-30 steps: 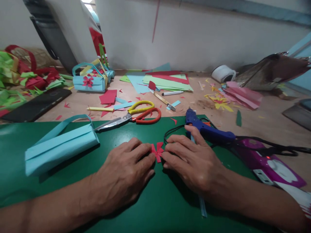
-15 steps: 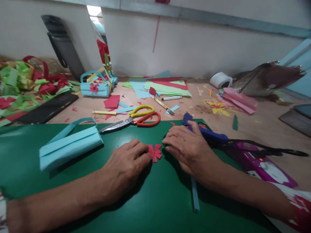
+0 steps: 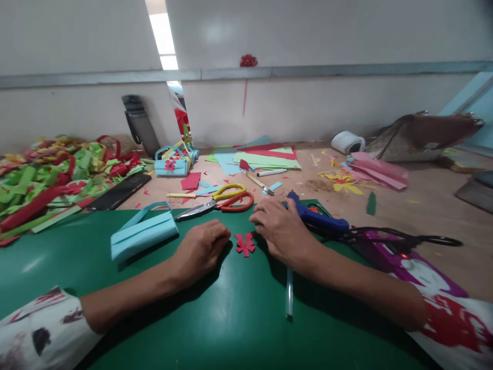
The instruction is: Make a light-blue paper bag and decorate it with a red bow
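A small red paper flower (image 3: 245, 245) lies flat on the green mat (image 3: 246, 318) between my hands. My left hand (image 3: 202, 249) is just left of it, fingers curled together and apart from the flower; anything inside them is hidden. To the flower's right, my right hand (image 3: 279, 228) hovers low over the mat, its bent fingers partly spread. A narrow, pale, shiny stick (image 3: 289, 300) pokes out from beneath that hand. Right behind it lies a blue glue gun (image 3: 323, 217). A light-blue paper bag (image 3: 144, 235) with a handle rests left of my left hand.
Scissors (image 3: 233, 198) with yellow and orange handles lie at the mat's far edge. Beyond are a cutter knife (image 3: 256, 180), a pen (image 3: 271, 172) and coloured sheets (image 3: 265, 160). A phone (image 3: 121, 192) borders the paper strips (image 3: 46, 180). The purple device (image 3: 416, 262) and black cord (image 3: 404, 236) are right.
My left hand has let go of the red flower and drawn back left. The flower stays on the mat. The camera view has tilted up, showing more wall.
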A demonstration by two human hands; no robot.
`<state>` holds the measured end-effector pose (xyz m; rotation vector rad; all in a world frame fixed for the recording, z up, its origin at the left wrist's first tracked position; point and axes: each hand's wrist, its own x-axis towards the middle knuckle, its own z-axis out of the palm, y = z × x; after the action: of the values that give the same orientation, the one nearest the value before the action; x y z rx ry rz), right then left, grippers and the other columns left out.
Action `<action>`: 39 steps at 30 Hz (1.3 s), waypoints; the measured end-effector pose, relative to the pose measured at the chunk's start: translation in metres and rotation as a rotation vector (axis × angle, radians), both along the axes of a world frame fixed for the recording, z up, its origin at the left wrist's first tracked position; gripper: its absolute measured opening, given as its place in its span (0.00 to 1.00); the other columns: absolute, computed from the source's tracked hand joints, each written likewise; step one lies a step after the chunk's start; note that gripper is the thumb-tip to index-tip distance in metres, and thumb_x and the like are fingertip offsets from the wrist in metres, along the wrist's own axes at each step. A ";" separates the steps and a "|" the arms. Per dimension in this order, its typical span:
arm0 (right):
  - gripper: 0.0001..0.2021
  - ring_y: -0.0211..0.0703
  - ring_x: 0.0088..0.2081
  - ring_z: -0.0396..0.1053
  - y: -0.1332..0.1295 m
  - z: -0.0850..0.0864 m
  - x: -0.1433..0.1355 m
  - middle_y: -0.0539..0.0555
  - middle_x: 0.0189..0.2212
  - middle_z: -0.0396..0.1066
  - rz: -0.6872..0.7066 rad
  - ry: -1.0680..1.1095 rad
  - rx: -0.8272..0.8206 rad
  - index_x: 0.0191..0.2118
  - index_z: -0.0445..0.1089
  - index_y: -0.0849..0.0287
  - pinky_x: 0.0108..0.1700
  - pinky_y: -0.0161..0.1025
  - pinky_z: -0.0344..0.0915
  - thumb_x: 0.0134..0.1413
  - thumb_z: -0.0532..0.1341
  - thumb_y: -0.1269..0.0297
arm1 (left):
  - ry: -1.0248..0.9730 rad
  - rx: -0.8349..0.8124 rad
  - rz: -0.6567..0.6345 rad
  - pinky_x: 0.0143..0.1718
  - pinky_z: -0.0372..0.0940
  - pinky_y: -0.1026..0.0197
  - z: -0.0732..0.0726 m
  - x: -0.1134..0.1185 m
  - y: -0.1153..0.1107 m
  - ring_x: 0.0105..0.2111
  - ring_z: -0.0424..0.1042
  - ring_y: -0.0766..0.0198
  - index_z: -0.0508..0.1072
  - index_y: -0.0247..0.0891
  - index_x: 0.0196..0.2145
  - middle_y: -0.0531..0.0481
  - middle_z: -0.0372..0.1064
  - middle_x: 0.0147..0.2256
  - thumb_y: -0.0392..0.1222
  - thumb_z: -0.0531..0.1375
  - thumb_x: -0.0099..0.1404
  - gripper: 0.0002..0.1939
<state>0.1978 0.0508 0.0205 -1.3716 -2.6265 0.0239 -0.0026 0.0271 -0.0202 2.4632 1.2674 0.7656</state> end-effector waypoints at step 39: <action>0.11 0.37 0.27 0.64 -0.017 -0.004 -0.006 0.48 0.23 0.65 -0.235 1.321 -0.778 0.26 0.65 0.59 0.27 0.35 0.66 0.40 0.65 0.58 | -1.094 -0.790 0.270 0.24 0.55 0.67 0.025 0.029 -0.008 0.24 0.61 0.69 0.75 0.35 0.34 0.51 0.65 0.25 0.48 0.64 0.56 0.13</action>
<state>0.1919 0.0338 0.0161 -1.1217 -1.3116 1.4513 0.0266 0.0187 0.0052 0.9721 1.0949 1.1359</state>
